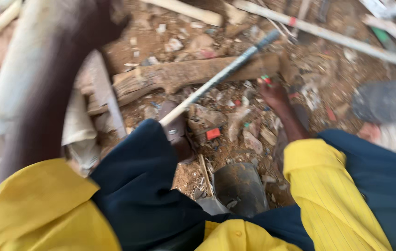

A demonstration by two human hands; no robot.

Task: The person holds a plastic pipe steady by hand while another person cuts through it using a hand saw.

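The left hand is seen at the far left, at the top edge of the frame; it is blurred and partly cut off, so it cannot be told whether its fingers are closed or apart. It is raised beside a pale wooden post that runs down the left side. The left forearm is bare below a yellow sleeve.

The right hand is lowered to the ground, right of centre, among scraps; its fingers are hidden by blur, and a grip cannot be told. It is placed just beside the right end of a rough log that lies across the middle of the scene. A long thin rod with a dark far tip is laid slantwise over the log, its near end hidden behind a dark blue trouser knee.

Reddish dirt ground strewn with paper, plastic and wood chips is seen all around. A small red piece lies near the rod. A dark curved metal piece rests near, between the knees. Pale sticks are laid across the far right, and a round grey disc lies at the right.
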